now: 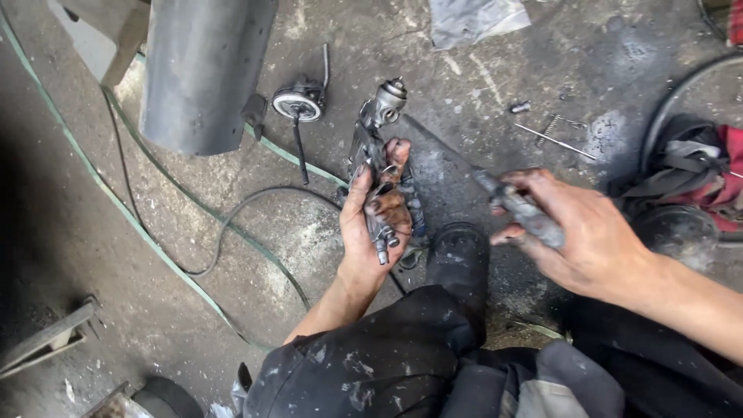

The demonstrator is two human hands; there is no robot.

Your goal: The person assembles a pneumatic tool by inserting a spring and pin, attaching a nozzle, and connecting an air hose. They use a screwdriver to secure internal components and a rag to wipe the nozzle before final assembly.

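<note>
Head view shows two greasy hands: the left hand (pixel 370 224) is wrapped tight around one metal assembly (pixel 377 147) standing at frame center, while the right hand (pixel 576 232) is closed on one screwdriver (pixel 495 190) at center right. One dark cylinder (pixel 203 70) fills the upper left, one round gauge-like part (pixel 298 102) lies beside it, and one thin rod (pixel 555 141) and one spring (pixel 548 128) rest at upper right. Green cable (pixel 116 197) and one black hose (pixel 240 217) cross the concrete floor (pixel 93 255) at left, leaving open room there.

**Greasy metal on rough concrete**

The grey cast-metal engine part (pixel 377 166) looks dull and oil-blackened, with a brighter machined cap on top. The slim steel screwdriver (pixel 503 197) has a matt, grimy handle. The concrete floor (pixel 155 255) is rough, stained and dusty. The dark cloth trousers (pixel 387 364) look matt and smeared. The thin green cable (pixel 116 197) appears to be smooth plastic.
</note>
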